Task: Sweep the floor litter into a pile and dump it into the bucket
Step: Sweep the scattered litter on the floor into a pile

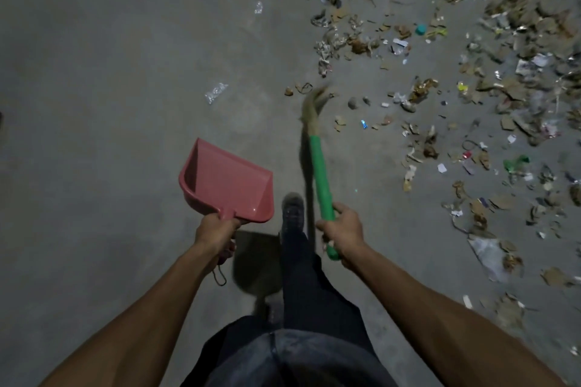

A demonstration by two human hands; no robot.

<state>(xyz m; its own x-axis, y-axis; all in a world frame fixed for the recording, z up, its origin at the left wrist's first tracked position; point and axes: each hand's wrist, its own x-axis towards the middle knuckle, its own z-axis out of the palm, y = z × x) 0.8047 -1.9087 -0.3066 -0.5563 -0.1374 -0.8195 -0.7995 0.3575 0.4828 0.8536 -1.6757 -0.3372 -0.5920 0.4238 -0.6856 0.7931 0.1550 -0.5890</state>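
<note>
Below you, on a grey concrete floor (110, 72), your two bare arms reach forward. Your left hand (217, 232) curls around the handle of a pink plastic dustpan (226, 180), held above the floor with its open mouth pointing away and to the left. Your right hand (344, 234) grips the green plastic handle of a straw-bristled broom (319, 173), whose blurred bristles point forward, near the edge of the litter. Scattered litter (471, 72) of torn cardboard, paper scraps, foil and clear plastic wrappers covers the floor ahead and to your right, loose and spread out. Two clear wrappers (216, 92) lie apart, to the left. Between your hands, your dark-trousered leg and dark shoe (293, 207) step forward.
</note>
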